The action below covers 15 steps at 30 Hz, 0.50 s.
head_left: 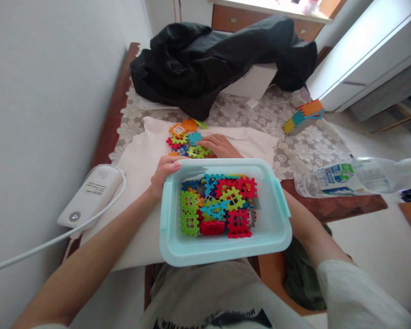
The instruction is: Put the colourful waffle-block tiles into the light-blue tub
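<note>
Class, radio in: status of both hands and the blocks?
Left hand grips the tub corner. Right hand on loose blocks on the cloth. Tub holds blocks. Nothing between.

Far across the table [332, 208], a black jacket [208, 59] sprawls over a white box [251, 82]. A lace floral tablecloth [315, 146] covers the top, with a white cloth [137, 160] spread over it on the near side. On the left edge sits a white power adapter [91, 194], its cable [37, 246] trailing off left. Over on the right, a clear plastic bottle [356, 178] lies on its side, and farther back stands a built block of coloured tiles [303, 116].
</note>
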Available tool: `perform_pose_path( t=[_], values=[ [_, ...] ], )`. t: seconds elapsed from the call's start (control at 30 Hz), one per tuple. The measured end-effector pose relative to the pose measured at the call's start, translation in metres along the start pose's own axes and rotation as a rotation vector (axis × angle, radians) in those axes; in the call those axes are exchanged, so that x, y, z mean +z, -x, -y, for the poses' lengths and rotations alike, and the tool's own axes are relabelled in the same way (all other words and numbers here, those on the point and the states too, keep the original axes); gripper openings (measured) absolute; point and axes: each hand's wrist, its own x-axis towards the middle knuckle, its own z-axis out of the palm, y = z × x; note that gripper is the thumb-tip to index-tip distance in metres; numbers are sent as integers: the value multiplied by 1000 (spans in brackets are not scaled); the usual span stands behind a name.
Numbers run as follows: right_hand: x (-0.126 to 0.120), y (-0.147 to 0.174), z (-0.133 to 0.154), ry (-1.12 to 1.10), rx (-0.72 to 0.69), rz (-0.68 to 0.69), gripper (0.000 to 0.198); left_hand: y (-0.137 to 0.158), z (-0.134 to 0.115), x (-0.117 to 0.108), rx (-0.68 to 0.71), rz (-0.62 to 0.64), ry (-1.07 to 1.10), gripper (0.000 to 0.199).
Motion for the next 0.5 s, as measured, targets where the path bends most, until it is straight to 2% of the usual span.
perform_pose_path(
  t=[0.13, 0.23, 0.4, 0.5],
  values=[
    [-1, -2, -2, 60, 51, 34, 77, 2, 0, 0, 33, -5, 1, 23],
    [-1, -3, -5, 50, 56, 64, 75, 3, 2, 0, 82, -4, -42, 21],
    [-2, -1, -2, 24, 53, 21, 82, 3, 4, -1, 98, -1, -58, 23],
    [-2, -1, -1, 40, 80, 47, 76, 3, 5, -1, 109, -9, -72, 18]
  ],
)
